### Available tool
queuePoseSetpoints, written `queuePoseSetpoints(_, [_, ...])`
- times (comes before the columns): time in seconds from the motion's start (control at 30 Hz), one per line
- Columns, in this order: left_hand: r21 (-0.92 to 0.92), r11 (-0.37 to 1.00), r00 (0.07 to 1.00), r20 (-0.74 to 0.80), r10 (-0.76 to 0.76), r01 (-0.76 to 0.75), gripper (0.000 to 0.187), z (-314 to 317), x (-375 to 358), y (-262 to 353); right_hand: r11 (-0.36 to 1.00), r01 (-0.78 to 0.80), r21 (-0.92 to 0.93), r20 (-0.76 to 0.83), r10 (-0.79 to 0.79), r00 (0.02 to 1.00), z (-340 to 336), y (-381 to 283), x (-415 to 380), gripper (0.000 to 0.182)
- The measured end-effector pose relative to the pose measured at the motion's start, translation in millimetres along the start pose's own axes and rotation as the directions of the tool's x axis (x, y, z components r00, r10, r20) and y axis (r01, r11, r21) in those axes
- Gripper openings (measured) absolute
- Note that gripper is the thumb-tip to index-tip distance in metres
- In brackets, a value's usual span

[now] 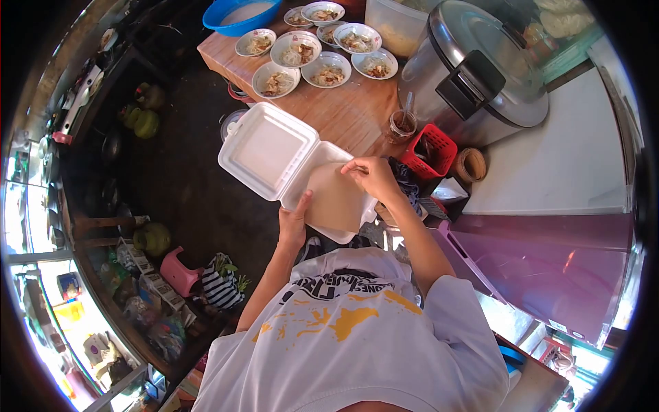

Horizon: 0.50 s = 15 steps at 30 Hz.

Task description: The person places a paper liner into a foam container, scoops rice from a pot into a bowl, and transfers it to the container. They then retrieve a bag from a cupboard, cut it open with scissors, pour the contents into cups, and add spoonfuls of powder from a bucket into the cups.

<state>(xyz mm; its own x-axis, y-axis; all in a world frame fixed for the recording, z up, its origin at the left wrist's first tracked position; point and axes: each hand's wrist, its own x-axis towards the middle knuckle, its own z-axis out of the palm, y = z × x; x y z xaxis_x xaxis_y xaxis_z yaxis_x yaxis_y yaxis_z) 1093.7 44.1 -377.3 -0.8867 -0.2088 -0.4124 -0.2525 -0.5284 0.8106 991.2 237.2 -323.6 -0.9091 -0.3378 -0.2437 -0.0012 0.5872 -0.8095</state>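
A white foam takeaway box (271, 147) is held with its lid folded open to the left. My left hand (294, 223) grips its near edge, thumb on the rim and the other fingers hidden underneath. Inside the right half lies a sheet of brown paper (336, 199). My right hand (373, 180) pinches the paper's upper right part between thumb and fingers. Just past the box is a wooden table (329, 120), where several small bowls (328, 71) of noodles with toppings are grouped.
A blue basin (240, 17) sits at the table's far left. On the right are a big steel rice cooker (473, 69), a glass jar (400, 127) and a red plastic basket (429, 151). Green gas cylinders (145, 123) and a pink stool (180, 271) stand on the left.
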Motion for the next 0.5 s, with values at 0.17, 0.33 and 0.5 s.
queuePoseSetpoints(0.17, [-0.117,0.988,0.992,-0.053,-0.111,0.105,0.060,-0.8,-3.8,1.5,0.906,0.161,0.393,0.050,-0.196,0.979,-3.7,11.1,-4.2,0.022])
queuePoseSetpoints(0.33, [-0.192,0.970,0.989,0.019,-0.149,0.150,0.065,-8.5,-0.7,-6.5,0.860,0.298,0.414,-0.042,-0.309,0.950,0.9,10.2,-6.8,0.028])
queuePoseSetpoints(0.5, [-0.087,0.995,0.998,0.009,-0.054,0.055,0.049,-2.6,-4.1,-5.2,0.939,0.319,-0.127,-0.118,-0.333,0.935,10.3,19.7,-11.4,0.028])
